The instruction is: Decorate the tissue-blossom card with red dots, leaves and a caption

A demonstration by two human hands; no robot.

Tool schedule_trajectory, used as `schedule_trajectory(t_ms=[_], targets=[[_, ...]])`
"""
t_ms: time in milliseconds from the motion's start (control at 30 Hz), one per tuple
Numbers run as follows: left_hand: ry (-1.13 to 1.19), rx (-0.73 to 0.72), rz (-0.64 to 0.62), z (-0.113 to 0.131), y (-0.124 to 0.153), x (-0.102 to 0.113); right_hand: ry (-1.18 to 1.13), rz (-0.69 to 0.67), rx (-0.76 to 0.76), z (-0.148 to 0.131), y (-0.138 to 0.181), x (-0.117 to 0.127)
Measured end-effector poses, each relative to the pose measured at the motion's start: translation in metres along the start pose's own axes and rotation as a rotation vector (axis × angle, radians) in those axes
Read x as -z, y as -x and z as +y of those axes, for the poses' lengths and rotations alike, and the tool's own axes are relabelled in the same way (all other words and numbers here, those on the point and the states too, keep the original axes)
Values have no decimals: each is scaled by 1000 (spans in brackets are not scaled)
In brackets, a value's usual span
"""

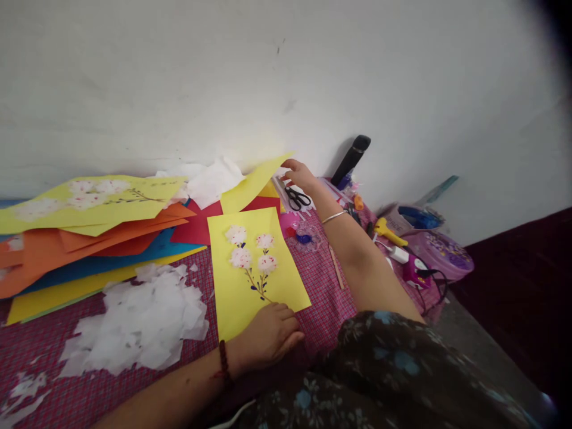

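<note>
While your left hand [268, 335] lies loosely open over the lower edge of the flower card [254, 262] on the checked cloth [319, 298], your right hand's [300, 177] fingers pinch a yellow sheet [254, 179]. Four blossoms [241, 257] done; remainder unclear.

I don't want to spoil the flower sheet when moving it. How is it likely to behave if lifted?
The flower sheet is probably light and bendy, as the similar yellow sheet curves up beside the right hand. Its puffy-looking blossoms may be fragile. It might resist lifting while the left hand overlaps its near edge.
</note>
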State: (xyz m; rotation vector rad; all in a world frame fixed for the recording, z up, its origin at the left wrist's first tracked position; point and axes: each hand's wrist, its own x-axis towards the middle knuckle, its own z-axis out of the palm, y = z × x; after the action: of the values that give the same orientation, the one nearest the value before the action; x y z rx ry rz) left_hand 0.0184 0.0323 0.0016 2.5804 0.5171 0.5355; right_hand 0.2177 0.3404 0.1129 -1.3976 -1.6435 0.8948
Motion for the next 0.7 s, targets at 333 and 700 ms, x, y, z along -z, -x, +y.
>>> schedule_trajectory(t_ms=[333, 700], targets=[[87, 22, 67, 0, 1, 1, 338, 149, -60, -5, 24, 71], [-28, -128, 171, 35, 2, 1, 597, 229, -240, 65, 171, 222]])
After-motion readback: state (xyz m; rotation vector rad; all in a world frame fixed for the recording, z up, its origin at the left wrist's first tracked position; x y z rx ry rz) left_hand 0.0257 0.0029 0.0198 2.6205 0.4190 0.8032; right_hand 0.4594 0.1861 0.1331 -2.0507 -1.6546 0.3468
